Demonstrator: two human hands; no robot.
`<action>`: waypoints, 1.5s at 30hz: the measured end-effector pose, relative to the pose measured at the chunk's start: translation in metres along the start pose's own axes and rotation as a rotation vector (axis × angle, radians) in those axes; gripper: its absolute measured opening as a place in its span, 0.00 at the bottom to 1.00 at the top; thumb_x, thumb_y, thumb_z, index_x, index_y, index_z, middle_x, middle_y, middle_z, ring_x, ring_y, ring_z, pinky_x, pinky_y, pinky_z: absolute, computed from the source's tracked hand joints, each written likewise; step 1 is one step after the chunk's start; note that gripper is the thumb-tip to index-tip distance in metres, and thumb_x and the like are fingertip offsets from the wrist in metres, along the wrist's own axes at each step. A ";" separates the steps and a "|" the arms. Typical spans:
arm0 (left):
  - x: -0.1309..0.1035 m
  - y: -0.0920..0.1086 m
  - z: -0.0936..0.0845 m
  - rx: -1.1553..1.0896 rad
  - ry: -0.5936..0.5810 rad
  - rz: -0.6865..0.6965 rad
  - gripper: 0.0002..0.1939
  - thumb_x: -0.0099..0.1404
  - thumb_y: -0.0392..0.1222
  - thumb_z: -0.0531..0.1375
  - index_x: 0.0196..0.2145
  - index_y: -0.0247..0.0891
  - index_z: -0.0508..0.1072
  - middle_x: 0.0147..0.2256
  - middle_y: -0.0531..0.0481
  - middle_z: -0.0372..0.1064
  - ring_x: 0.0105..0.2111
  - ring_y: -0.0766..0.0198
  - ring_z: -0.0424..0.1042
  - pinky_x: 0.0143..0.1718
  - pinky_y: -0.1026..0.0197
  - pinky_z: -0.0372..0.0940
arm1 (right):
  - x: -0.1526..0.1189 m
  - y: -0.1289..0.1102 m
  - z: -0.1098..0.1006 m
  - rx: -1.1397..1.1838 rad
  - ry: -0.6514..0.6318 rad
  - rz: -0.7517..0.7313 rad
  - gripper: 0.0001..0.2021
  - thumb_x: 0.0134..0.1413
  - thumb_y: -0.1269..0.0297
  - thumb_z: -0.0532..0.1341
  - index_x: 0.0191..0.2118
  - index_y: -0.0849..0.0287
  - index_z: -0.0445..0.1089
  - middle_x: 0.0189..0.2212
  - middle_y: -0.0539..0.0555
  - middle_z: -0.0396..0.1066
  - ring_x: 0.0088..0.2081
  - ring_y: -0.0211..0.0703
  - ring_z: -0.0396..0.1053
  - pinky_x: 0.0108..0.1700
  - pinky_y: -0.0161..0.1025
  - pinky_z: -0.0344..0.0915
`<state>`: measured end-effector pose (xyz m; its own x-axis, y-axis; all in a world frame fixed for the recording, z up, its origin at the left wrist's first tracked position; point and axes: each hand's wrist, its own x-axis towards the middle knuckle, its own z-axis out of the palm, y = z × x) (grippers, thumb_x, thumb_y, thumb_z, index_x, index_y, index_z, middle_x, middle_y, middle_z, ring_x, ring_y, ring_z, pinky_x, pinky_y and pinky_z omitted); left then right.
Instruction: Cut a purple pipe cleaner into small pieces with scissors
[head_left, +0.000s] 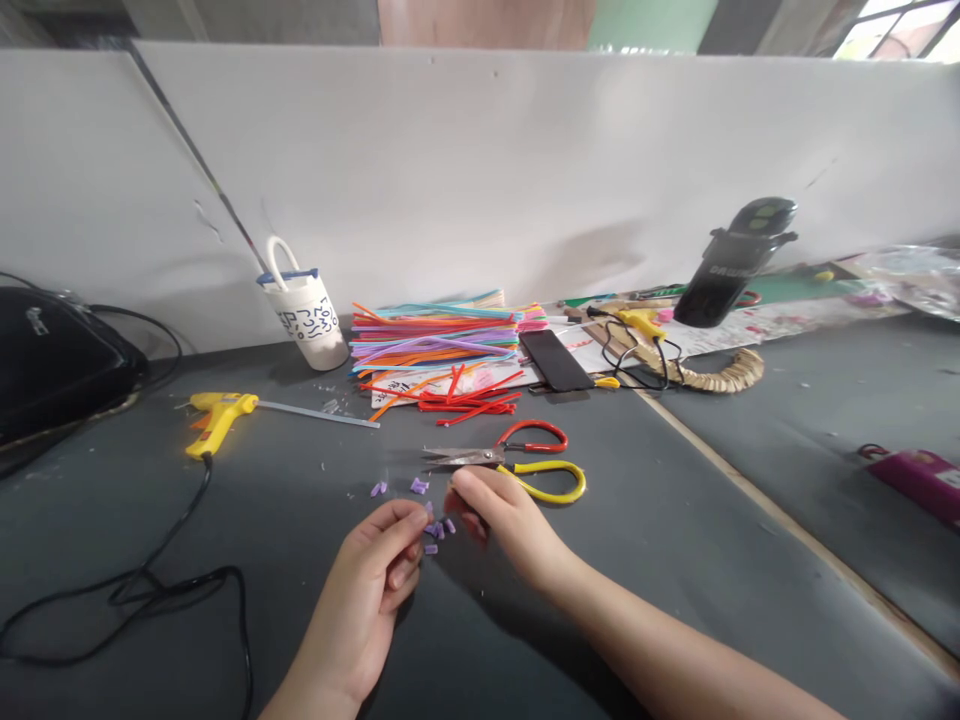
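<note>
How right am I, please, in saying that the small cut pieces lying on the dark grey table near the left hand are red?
Not quite: the small cut pieces are purple, not red, as the head view shows. They do lie on the dark grey table near the left hand.

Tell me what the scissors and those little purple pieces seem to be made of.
Scissors: grey metal blades with a dull sheen; red and yellow handles probably plastic-coated, given their smooth, even colour.
Purple pieces: perhaps matte fibre, since their colour resembles the purple strands behind; they're too small to show texture clearly.
</note>
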<state>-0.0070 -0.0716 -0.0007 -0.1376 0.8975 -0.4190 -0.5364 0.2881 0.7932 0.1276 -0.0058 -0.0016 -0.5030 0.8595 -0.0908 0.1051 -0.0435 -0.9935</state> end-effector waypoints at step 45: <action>-0.002 0.004 0.002 0.261 0.043 0.127 0.08 0.53 0.43 0.63 0.24 0.36 0.71 0.18 0.59 0.58 0.15 0.77 0.46 0.16 0.71 0.38 | -0.002 0.000 -0.004 0.104 -0.067 -0.145 0.18 0.53 0.50 0.55 0.26 0.61 0.66 0.18 0.46 0.58 0.19 0.33 0.54 0.22 0.31 0.53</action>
<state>-0.0075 -0.0717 0.0044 -0.2286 0.9184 -0.3229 -0.2812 0.2553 0.9251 0.1321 -0.0055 -0.0008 -0.5631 0.8247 0.0531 -0.0602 0.0231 -0.9979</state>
